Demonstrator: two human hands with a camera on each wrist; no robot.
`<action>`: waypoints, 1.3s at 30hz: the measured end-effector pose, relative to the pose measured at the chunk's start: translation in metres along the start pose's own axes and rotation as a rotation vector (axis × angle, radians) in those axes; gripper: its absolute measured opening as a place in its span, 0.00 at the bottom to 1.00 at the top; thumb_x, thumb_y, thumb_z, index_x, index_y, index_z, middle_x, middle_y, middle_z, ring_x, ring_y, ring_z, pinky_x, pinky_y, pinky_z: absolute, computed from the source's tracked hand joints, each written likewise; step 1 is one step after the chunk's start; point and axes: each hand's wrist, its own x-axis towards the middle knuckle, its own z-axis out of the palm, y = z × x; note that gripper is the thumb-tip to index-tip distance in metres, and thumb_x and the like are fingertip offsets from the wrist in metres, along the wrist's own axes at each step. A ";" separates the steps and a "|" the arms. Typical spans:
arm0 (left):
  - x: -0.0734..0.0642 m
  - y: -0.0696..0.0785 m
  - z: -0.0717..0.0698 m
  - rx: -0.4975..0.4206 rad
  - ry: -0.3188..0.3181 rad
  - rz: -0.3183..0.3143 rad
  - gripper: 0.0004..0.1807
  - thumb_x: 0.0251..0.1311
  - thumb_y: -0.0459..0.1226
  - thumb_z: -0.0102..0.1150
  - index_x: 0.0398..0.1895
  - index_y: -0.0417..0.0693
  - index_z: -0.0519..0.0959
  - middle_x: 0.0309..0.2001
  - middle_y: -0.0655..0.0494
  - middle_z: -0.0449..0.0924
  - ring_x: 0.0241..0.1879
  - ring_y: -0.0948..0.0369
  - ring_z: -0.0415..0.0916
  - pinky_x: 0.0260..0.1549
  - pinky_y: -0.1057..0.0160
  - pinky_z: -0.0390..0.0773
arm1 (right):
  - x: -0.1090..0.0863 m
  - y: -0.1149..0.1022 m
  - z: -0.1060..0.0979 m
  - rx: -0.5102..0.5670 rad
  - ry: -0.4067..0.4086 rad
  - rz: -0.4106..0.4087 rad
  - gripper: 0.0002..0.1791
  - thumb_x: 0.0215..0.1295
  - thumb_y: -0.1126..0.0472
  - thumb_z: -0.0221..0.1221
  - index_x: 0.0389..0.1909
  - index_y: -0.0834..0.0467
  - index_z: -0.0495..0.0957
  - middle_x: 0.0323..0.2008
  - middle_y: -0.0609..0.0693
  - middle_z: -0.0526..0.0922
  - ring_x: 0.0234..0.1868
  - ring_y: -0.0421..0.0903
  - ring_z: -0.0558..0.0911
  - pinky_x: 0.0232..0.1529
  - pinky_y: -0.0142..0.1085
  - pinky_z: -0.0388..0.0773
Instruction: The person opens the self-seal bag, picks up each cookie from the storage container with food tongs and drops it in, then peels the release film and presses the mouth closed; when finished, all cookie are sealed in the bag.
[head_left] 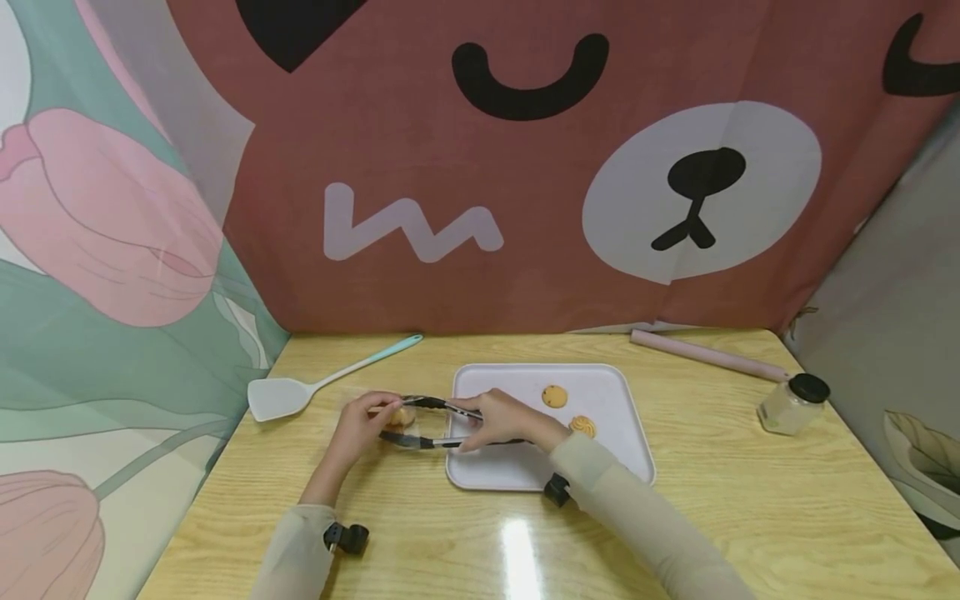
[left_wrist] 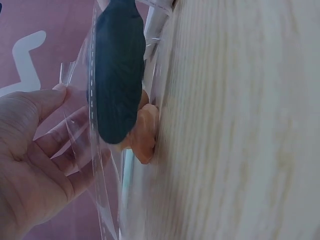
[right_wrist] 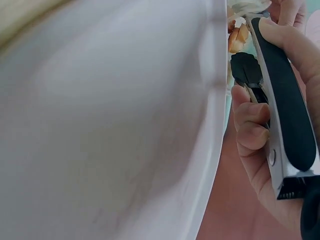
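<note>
My left hand pinches the edge of a clear plastic bag between thumb and fingers, at the left of the tray. Light-brown pieces of baked food lie low in the bag, close to the tabletop. My right hand grips metal tongs with black grips, over the tray's left side. The tongs point left with their arms spread, and one dark tip shows through the bag film beside the food. Two cookies, one dotted and one swirled, lie on the white tray.
A white spatula with a turquoise handle end lies at the back left of the wooden table. At the back right lies a pink rod, near a glass jar with a black lid. Printed cloth hangs behind the table.
</note>
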 end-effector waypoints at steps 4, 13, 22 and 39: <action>-0.001 -0.001 0.001 -0.004 -0.002 -0.013 0.09 0.62 0.34 0.59 0.42 0.37 0.82 0.45 0.45 0.81 0.46 0.49 0.77 0.42 0.55 0.81 | -0.007 0.000 -0.003 -0.006 -0.005 -0.005 0.44 0.49 0.49 0.72 0.67 0.53 0.65 0.26 0.42 0.79 0.12 0.35 0.56 0.19 0.27 0.62; 0.000 0.000 0.001 0.044 0.023 -0.051 0.09 0.62 0.34 0.59 0.42 0.39 0.82 0.46 0.44 0.80 0.46 0.48 0.78 0.42 0.54 0.80 | -0.013 -0.001 -0.007 -0.044 -0.010 -0.008 0.45 0.50 0.47 0.71 0.68 0.55 0.64 0.35 0.49 0.83 0.10 0.34 0.60 0.19 0.27 0.66; 0.003 -0.001 0.003 0.069 0.016 -0.083 0.09 0.63 0.35 0.58 0.42 0.40 0.82 0.46 0.45 0.81 0.47 0.49 0.77 0.43 0.53 0.80 | -0.020 -0.010 -0.017 -0.122 -0.022 -0.009 0.45 0.50 0.46 0.70 0.68 0.56 0.63 0.33 0.50 0.82 0.12 0.35 0.58 0.19 0.28 0.63; 0.006 -0.003 0.007 0.062 0.022 -0.092 0.08 0.63 0.35 0.58 0.41 0.40 0.82 0.43 0.46 0.82 0.46 0.50 0.78 0.43 0.54 0.80 | -0.043 -0.010 -0.039 -0.191 0.022 -0.033 0.44 0.48 0.48 0.72 0.66 0.58 0.66 0.34 0.51 0.82 0.22 0.37 0.68 0.25 0.30 0.67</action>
